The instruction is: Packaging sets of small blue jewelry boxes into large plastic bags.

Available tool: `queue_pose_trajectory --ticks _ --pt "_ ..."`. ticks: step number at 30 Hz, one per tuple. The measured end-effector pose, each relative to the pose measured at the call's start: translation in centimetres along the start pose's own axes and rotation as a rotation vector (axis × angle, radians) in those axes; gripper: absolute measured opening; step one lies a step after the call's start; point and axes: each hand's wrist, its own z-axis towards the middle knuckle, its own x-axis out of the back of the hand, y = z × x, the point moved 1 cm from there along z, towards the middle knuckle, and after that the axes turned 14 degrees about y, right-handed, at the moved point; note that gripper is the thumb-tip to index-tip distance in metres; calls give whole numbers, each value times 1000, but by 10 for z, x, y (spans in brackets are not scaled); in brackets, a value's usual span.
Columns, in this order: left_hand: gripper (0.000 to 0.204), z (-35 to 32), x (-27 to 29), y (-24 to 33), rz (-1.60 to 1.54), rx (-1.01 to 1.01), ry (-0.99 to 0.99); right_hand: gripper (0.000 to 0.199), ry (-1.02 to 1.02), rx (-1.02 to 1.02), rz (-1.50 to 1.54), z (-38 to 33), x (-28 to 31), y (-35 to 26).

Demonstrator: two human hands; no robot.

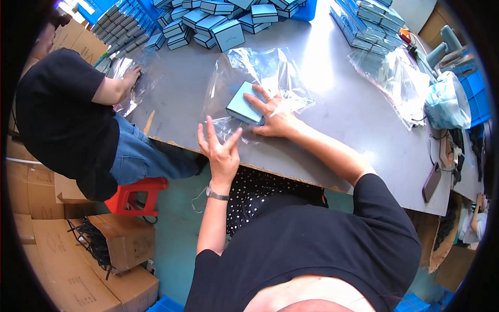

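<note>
A light blue box (240, 105) with dark sides lies on the grey table, with a clear plastic bag (267, 61) spread around it. My right hand (274, 115) grips the box at its right end, fingers over the top and thumb by the near edge. Whether the box is inside the bag or on top of it, I cannot tell. Just left of the box and nearer to me, my left hand (221, 148) is raised by the table edge, fingers spread and holding nothing. The near end of the bag shows beside its fingertips.
Several blue boxes (208, 23) are heaped at the back. Wrapped stacks (369, 23) and clear bags (395, 78) lie at the right, with a phone (431, 182) nearer. A co-worker (67, 114) sits at the left on a red stool (138, 196). Cardboard cartons (73, 265) stand below.
</note>
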Motion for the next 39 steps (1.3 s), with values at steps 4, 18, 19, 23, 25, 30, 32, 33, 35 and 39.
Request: queue_pose_trajectory --ticks 4,18,19,23,25,30,32,33,35,39 --pt "32 1 -14 -11 -115 345 30 86 6 137 97 -3 -1 2" --pt "63 -13 23 25 -40 -56 -76 78 91 32 505 -13 -15 -9" --pt "63 -17 24 27 -53 -40 -85 81 157 116 187 -10 -22 -6" --pt "63 -20 33 57 -175 -74 -178 77 360 8 -316 20 -49 26" --pt "62 -16 31 64 -242 -94 -200 68 242 -2 -506 34 -59 37" --pt "62 -10 20 62 -358 -55 -235 56 268 263 -381 45 -61 39" --pt "63 0 12 74 -374 -71 -304 53 333 374 -823 57 -68 59" --pt "63 1 9 75 -381 -75 -303 53 508 237 -734 60 -76 60" --pt "63 5 4 63 -359 -10 -236 55 457 265 -486 60 -65 50" --pt "64 -2 8 46 -350 135 -165 68 -214 266 124 -16 -11 10"
